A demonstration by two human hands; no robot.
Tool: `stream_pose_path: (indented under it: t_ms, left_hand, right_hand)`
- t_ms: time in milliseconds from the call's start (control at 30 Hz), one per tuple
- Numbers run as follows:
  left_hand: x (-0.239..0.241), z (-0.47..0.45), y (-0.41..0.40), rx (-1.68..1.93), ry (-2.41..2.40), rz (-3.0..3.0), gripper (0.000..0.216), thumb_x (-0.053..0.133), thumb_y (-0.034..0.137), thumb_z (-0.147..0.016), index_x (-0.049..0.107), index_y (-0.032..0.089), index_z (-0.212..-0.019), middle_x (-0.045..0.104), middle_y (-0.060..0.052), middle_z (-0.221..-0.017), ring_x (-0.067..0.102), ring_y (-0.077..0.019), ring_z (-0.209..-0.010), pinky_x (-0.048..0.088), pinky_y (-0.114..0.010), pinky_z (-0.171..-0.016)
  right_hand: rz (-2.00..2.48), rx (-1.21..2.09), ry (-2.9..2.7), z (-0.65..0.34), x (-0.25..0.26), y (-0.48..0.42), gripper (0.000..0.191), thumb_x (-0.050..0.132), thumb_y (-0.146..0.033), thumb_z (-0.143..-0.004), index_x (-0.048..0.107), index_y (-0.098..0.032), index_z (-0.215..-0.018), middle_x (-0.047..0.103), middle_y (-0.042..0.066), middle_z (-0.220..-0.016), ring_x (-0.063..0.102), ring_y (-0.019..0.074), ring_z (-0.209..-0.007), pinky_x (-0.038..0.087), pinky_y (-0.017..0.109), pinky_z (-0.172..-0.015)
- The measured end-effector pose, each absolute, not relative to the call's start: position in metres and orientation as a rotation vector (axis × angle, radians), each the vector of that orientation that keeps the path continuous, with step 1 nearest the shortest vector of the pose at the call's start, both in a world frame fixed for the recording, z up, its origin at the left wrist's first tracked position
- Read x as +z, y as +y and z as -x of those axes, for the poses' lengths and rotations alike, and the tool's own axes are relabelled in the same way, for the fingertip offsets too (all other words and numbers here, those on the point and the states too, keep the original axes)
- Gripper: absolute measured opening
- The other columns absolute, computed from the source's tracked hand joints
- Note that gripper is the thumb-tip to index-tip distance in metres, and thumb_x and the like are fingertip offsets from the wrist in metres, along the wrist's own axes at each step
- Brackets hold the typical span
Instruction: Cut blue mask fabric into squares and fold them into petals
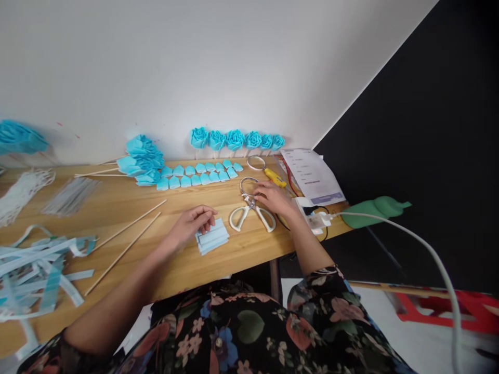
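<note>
My left hand [198,219] is loosely bent, fingers apart, over a small stack of pale blue cut pieces [213,239] and seems to grip nothing. White-handled scissors [268,221] lie with handles toward me. Over their blade end is my right hand [272,196], its fingers stretched leftward beside a thin ring [242,183], possibly touching it; nothing shows in its grasp. Two rows of cut blue petals [195,180] lie farther back. Blue flowers on sticks [235,140] line the wall, and a bunch of larger blue flowers [142,158] rests left of them.
Two thin wooden sticks [127,248] and tangled pale strips [50,275] lie to the left, with wires [70,196] and white cords [25,192] behind. At right are a second ring [256,157], a yellow-handled tool [275,177], a printed sheet [317,179] and a power strip [312,218].
</note>
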State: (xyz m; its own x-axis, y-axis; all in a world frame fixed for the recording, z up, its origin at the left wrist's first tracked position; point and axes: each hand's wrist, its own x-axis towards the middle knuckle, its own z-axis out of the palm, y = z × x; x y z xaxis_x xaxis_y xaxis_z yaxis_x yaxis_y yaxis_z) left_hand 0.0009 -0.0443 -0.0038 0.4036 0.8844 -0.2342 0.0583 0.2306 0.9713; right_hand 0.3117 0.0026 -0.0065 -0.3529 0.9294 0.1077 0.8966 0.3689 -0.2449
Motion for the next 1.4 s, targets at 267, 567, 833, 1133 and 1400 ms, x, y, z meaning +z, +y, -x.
stream_pose_path:
  t_ms: [267,567,833,1133,1400]
  left_hand:
    - [-0.006,-0.001,-0.045,0.722,1.0,-1.225,0.035,0.064,0.05,-0.08,0.064,0.016,-0.09,0.064,-0.002,-0.074,0.053,-0.0113,-0.058,0.045,-0.026,-0.056]
    - [-0.009,0.001,-0.043,0.717,1.005,-1.249,0.04,0.064,0.054,-0.081,0.063,0.016,-0.092,0.063,-0.001,-0.073,0.053,-0.0116,-0.059,0.044,-0.026,-0.057]
    - [-0.01,0.001,-0.043,0.711,0.979,-1.245,0.043,0.064,0.056,-0.08,0.063,0.015,-0.093,0.062,-0.001,-0.073,0.052,-0.0111,-0.059,0.044,-0.026,-0.057]
    - [-0.011,0.0,-0.044,0.698,0.973,-1.258,0.04,0.063,0.054,-0.081,0.064,0.016,-0.092,0.063,-0.002,-0.073,0.053,-0.0118,-0.059,0.044,-0.026,-0.057]
    - [-0.008,0.001,-0.043,0.7,1.0,-1.253,0.04,0.063,0.054,-0.08,0.063,0.016,-0.091,0.062,-0.001,-0.072,0.053,-0.0117,-0.058,0.044,-0.026,-0.057]
  right_hand:
    - [1.786,0.099,-2.344,-0.323,0.007,0.006,0.021,0.057,-0.027,-0.095,0.074,-0.02,-0.104,0.071,0.01,-0.119,0.064,0.025,-0.114,0.047,0.039,-0.101]
    - [2.064,-0.1,-2.229,-0.307,-0.004,0.043,0.021,0.057,-0.025,-0.093,0.074,-0.016,-0.098,0.075,0.017,-0.102,0.068,0.0288,-0.1,0.046,0.042,-0.096]
    - [2.252,-0.222,-1.987,-0.327,-0.004,0.049,0.023,0.06,-0.029,-0.09,0.073,-0.014,-0.103,0.072,0.02,-0.112,0.064,0.0344,-0.111,0.044,0.048,-0.097]
    - [2.349,-0.12,-1.868,-0.354,-0.007,0.077,0.04,0.062,-0.043,-0.09,0.07,-0.017,-0.12,0.073,0.017,-0.117,0.067,0.0302,-0.108,0.05,0.039,-0.089]
    - [2.446,-0.142,-1.759,-0.359,-0.006,0.085,0.034,0.063,-0.03,-0.088,0.071,-0.008,-0.113,0.073,0.026,-0.109,0.069,0.0347,-0.106,0.047,0.045,-0.092]
